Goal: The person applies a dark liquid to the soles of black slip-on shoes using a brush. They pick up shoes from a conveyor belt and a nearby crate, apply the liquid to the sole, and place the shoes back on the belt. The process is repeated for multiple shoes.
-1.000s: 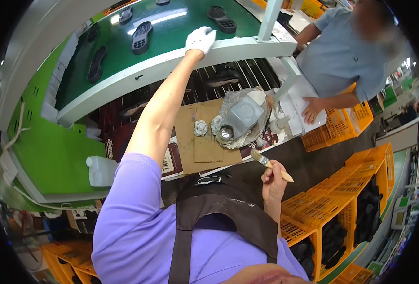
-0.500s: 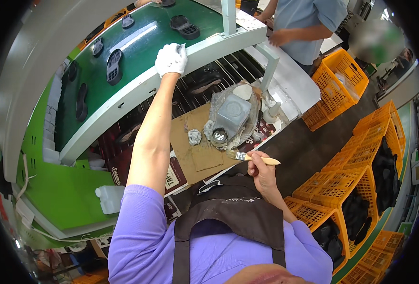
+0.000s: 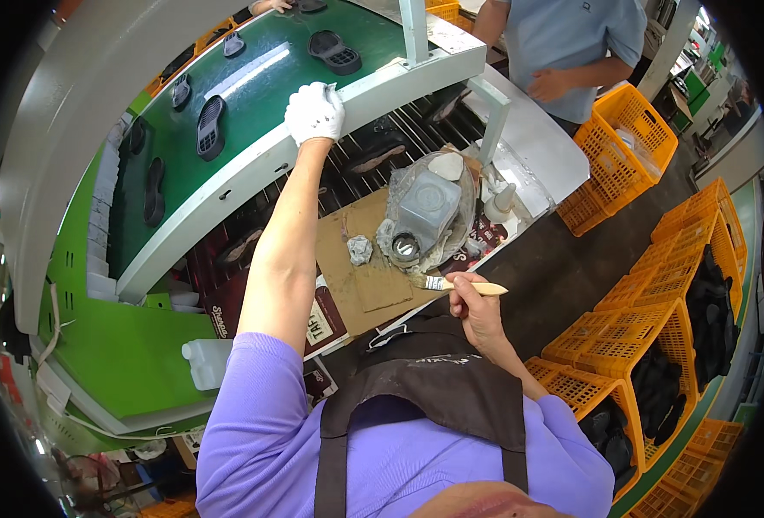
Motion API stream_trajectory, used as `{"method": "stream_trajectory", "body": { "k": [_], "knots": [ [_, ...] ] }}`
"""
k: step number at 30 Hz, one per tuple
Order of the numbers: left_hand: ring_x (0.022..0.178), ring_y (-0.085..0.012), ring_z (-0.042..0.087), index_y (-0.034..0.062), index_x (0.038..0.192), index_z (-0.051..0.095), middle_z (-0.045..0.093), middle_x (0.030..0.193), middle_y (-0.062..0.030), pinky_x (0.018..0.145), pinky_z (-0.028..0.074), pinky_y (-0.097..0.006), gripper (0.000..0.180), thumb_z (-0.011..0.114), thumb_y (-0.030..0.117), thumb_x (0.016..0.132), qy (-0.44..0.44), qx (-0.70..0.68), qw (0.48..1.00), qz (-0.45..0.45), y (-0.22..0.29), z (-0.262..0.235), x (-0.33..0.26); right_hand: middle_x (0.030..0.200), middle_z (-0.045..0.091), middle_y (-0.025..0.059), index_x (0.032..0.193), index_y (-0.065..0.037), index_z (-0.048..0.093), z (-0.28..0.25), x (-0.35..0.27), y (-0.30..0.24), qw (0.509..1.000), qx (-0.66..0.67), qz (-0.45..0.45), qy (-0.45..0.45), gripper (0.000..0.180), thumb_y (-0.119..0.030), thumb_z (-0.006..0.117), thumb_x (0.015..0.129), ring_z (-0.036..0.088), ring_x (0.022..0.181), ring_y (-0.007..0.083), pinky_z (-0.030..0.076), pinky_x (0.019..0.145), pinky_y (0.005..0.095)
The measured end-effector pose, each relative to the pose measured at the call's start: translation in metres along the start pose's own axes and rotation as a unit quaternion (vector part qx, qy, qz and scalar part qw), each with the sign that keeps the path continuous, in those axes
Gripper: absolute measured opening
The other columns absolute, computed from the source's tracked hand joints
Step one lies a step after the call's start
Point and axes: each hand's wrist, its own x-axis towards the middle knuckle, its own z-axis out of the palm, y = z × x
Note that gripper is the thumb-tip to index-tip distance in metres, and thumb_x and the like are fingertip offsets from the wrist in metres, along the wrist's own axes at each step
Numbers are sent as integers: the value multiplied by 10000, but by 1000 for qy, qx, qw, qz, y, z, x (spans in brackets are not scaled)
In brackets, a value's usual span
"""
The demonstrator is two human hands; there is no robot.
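Note:
My left hand [image 3: 314, 113], in a white glove, rests on the pale metal rail [image 3: 373, 104] along the green conveyor. Its fingers are curled; a small pale edge shows by the fingertips, too small to name. In my right hand [image 3: 477, 312] is a paintbrush [image 3: 488, 288] with a wooden handle, its bristles pointing left over the edge of a stained cardboard sheet [image 3: 339, 259]. Beyond the bristles, a translucent plastic container [image 3: 429, 200] lies on crumpled plastic film, its dark round mouth [image 3: 405, 247] facing me. A crumpled white wad [image 3: 360, 250] sits beside it.
Several dark shoe soles [image 3: 211, 128] lie on the green belt [image 3: 261, 108]. Below are dark rollers carrying shoe parts [image 3: 377, 151]. A white bottle [image 3: 500, 203] stands right of the container. Orange crates [image 3: 610, 324] line the right; a co-worker in blue [image 3: 563, 43] stands beyond.
The soles on the belt have shifted slightly. The co-worker's arm has drawn in toward the body. My two hands stay nearly in place, with the paintbrush still held.

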Motion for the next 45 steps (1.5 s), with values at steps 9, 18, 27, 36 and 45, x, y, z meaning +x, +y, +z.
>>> {"method": "stream_trajectory", "body": {
  "k": [9, 18, 27, 36, 45],
  "knots": [
    [772, -305, 600, 124, 808, 634, 613, 802, -115, 680, 486, -424, 240, 541, 344, 833, 4, 4, 1000, 8, 0, 1, 0, 653, 546, 17, 960, -2, 615, -2, 1, 5, 1000, -1, 13, 6, 168, -148, 612, 877, 477, 533, 71, 391, 482, 191],
    [721, -318, 602, 102, 713, 646, 610, 713, -135, 676, 492, -414, 220, 544, 279, 795, 27, -66, 997, 34, -10, 6, -4, 655, 541, 9, 984, -1, 606, 3, 3, 9, 1000, -19, 5, -2, 182, -158, 587, 894, 464, 524, 59, 369, 466, 191],
    [771, -302, 600, 103, 693, 630, 599, 808, -136, 664, 488, -420, 113, 585, 204, 669, 98, -159, 968, 165, -28, -16, -75, 669, 517, 10, 1012, -11, 578, 11, 17, 13, 997, -36, 62, 3, 177, -153, 561, 909, 455, 580, 69, 370, 500, 204],
    [969, -341, 577, 33, 1038, 592, 599, 1047, -181, 867, 463, -395, 286, 621, 168, 787, -139, -304, 936, -115, -79, -93, -284, 672, 512, 10, 1026, -11, 569, 31, 55, 12, 993, -75, 71, -51, 205, -177, 570, 906, 442, 569, 78, 346, 502, 201],
    [1091, -438, 462, 64, 883, 578, 528, 1088, -236, 874, 416, -490, 426, 744, 397, 675, -98, 92, 965, -227, -205, -166, -373, 673, 511, 12, 1022, -14, 581, 64, 57, 37, 987, -115, 93, -63, 203, -176, 578, 900, 452, 556, 85, 360, 490, 206]
  ]
}}
